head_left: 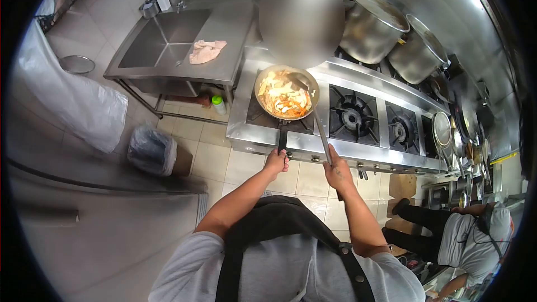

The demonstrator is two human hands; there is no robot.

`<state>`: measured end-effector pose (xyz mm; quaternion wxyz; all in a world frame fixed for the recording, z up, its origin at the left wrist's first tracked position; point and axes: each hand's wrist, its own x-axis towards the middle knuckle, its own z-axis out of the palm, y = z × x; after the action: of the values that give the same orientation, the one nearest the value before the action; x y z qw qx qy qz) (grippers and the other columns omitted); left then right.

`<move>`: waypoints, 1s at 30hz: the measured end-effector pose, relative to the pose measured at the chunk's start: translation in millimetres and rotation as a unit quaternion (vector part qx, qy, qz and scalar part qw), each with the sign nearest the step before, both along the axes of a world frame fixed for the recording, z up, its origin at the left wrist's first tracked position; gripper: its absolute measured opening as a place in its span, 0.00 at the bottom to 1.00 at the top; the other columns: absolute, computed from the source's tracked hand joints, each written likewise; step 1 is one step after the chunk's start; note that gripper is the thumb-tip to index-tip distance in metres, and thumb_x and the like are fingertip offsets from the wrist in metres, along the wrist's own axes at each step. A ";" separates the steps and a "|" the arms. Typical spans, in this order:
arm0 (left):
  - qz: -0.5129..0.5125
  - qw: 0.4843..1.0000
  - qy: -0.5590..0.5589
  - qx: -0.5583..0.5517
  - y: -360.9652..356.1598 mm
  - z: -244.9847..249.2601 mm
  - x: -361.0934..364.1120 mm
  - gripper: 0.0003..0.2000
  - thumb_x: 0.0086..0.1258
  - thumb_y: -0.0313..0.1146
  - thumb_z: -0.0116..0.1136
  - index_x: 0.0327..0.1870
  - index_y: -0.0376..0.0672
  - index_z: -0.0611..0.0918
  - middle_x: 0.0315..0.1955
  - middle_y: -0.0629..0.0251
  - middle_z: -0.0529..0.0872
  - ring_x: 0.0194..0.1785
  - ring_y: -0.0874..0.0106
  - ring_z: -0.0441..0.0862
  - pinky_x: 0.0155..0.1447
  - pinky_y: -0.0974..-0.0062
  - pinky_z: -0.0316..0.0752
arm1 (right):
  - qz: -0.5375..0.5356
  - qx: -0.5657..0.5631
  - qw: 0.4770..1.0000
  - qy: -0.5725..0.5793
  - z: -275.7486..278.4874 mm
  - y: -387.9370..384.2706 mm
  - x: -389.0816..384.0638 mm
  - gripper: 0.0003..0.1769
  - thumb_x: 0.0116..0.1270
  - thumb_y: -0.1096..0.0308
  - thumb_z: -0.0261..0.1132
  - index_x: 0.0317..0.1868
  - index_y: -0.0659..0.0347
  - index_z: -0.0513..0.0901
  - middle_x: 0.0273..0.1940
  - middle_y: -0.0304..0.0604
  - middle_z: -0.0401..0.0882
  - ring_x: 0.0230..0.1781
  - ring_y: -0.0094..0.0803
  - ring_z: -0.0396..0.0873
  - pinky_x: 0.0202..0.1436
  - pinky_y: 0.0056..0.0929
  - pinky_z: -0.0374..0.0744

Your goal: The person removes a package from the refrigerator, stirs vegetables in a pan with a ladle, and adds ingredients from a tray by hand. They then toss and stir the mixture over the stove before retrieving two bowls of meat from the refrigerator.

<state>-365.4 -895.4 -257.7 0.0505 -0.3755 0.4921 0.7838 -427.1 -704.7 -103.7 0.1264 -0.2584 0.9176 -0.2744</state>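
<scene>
- Stirring here: my left hand (276, 162) is wrapped shut around the pan handle (282, 134), which sticks out over the front edge of the stove (369, 155).
- My right hand (338, 172) is closed on the end of the long ladle (320, 128). Its working end sits down in the food (282, 98) on the right side of the pan.
- The pan (257, 90) is on the leftmost burner, loaded with pale and orange pieces. I can't tell from up here whether the flame is lit.
- My take on doing this well: hold the handle firmly so the pan doesn't skate on the grate, and let the ladle do the moving.
- Sweep from the far rim back toward me, scraping along the bottom so nothing sits and catches.
- The pan looks pretty full (pieces are close to the rim), so I'd go with short folding strokes over big tosses, or stuff ends up on the stove.
- The next burner (352, 116) is bare, and two big stockpots (372, 25) stand at the back, well clear of my ladle.
- The sink (168, 39) is off to my left with a cloth (207, 51) on its counter.
- A co-worker (475, 240) is crouched down to my right, so I'd watch that elbow.
</scene>
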 end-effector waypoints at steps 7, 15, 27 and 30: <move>0.030 0.998 0.033 -0.050 14.0 -7.7 -3.2 0.10 0.75 0.40 0.44 0.42 0.41 0.68 0.23 0.70 0.74 0.18 0.78 0.72 0.21 0.77 0.72 | -0.025 -0.060 0.996 -0.064 -59.9 -34.9 6.2 0.32 0.60 0.72 0.59 0.65 0.71 0.63 0.47 0.73 0.74 0.51 0.54 0.76 0.54 0.36 0.72; -0.010 0.999 0.051 0.010 3.3 -1.0 9.6 0.09 0.71 0.39 0.49 0.42 0.42 0.72 0.28 0.68 0.79 0.22 0.77 0.76 0.24 0.79 0.73 | -0.038 0.057 0.997 0.038 -57.0 -32.6 -13.3 0.32 0.61 0.72 0.56 0.66 0.66 0.60 0.29 0.64 0.79 0.31 0.60 0.79 0.36 0.50 0.76; -0.075 0.997 0.022 0.005 -1.5 -2.4 34.8 0.08 0.70 0.38 0.51 0.45 0.45 0.73 0.36 0.68 0.81 0.27 0.77 0.77 0.31 0.77 0.76 | -0.046 -0.089 0.994 -0.037 -69.7 -26.4 17.5 0.33 0.60 0.73 0.58 0.67 0.69 0.61 0.42 0.67 0.79 0.42 0.55 0.80 0.47 0.38 0.76; -0.064 0.997 0.029 0.020 -1.9 -3.0 35.5 0.08 0.70 0.36 0.51 0.44 0.45 0.74 0.36 0.67 0.82 0.28 0.77 0.77 0.32 0.77 0.76 | -0.024 -0.102 0.991 -0.084 -62.9 -26.4 11.9 0.33 0.60 0.73 0.59 0.66 0.70 0.61 0.43 0.67 0.78 0.45 0.53 0.80 0.49 0.36 0.75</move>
<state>-329.9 -897.3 -260.7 0.0937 -0.3195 0.5008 0.7990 -415.2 -731.1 -166.6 0.1697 -0.2238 0.8767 -0.3906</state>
